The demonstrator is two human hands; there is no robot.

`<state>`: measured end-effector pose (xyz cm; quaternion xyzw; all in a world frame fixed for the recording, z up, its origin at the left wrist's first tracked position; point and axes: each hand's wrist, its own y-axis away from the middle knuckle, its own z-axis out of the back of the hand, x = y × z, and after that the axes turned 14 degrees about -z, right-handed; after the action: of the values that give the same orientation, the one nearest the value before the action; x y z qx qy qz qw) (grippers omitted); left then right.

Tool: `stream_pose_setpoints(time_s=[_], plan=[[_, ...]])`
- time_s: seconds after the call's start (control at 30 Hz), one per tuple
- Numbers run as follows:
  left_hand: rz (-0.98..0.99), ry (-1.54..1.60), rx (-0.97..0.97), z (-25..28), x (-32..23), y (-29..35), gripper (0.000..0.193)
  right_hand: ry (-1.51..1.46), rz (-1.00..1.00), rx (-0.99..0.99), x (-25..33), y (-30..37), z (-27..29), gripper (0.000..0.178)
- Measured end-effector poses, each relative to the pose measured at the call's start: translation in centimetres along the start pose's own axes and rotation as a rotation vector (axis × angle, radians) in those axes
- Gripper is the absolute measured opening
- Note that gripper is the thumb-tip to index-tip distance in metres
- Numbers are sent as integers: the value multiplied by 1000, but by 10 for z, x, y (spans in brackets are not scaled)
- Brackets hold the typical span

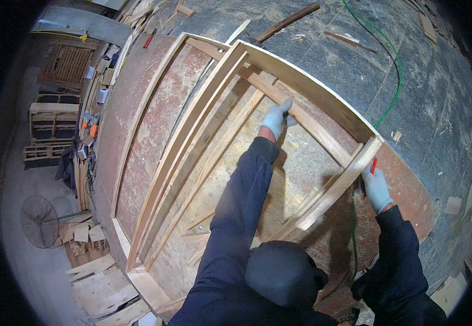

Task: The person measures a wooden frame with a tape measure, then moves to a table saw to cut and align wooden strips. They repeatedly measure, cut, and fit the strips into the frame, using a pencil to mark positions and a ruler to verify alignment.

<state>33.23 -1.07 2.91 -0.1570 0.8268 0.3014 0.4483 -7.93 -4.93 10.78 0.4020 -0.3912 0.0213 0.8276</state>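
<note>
A wooden frame [311,89] of long boards and inner strips lies on a reddish worktop. My left hand [278,118], in a pale glove, is closed around a wooden rail [314,127] inside the frame, near its far side. That rail runs slantwise toward the frame's right end board [340,182]. Just outside this board is my right hand [376,187], also gloved, with its fingers closed. A small red end [374,165] sticks up from it; the rest of what it holds is hidden. A bare wooden strip [227,130] crosses the frame left of my left hand.
A green hose [397,81] curves over the dark, dusty surface beyond the frame, and part of it shows below the right end board. A dark wooden bar [289,23] lies at the far side. Offcuts, pallets [48,152] and a round fan [39,221] stand at the left.
</note>
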Motion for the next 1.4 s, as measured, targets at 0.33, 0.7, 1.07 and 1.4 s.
stream_pose_setpoints(time_s=[0.33, 0.7, 1.07, 1.4], plan=[[21, 331, -78, -47, 35, 59, 39, 132, 18, 84, -39, 2, -30, 22], [76, -80, 72, -93, 94, 82, 33, -390, -261, 37, 10, 37, -23, 36], [65, -176, 100, -97, 89, 86, 38, -338, -369, -5, -25, 19, -35, 33], [105, -146, 213, -109, 85, 57, 39, -214, -258, -79, -25, 20, -58, 27]])
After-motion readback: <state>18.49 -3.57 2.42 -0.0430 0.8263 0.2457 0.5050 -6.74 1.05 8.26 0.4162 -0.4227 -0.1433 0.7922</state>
